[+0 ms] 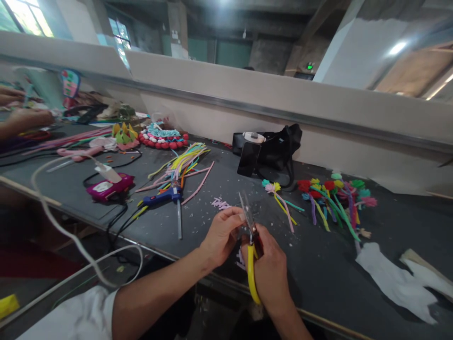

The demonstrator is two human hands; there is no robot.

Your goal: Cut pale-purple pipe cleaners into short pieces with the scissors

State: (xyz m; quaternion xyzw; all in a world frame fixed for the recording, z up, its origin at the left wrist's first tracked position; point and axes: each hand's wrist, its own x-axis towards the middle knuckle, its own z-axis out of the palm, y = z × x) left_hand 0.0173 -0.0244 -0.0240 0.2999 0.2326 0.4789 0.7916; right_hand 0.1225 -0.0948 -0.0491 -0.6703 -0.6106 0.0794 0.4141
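Observation:
My right hand (272,267) is wrapped round a pair of scissors (251,274) with yellow handles, their blades pointing up and away from me. Close beside the blades, my left hand (222,232) is closed in a pinch; whatever lies between its fingertips is too small or hidden to name. Short lilac cut pieces (221,203) lie in a small heap just beyond my left hand. More lilac pieces (241,259) show between my two hands near the table edge.
On the dark table (318,264) are a blue glue gun (161,196), loose pipe cleaners (187,158), a purple power strip (110,186), a black bag (279,148) with a phone (249,159), pipe-cleaner flowers (332,193) and white gloves (392,278). Another person's hand (30,118) is at far left.

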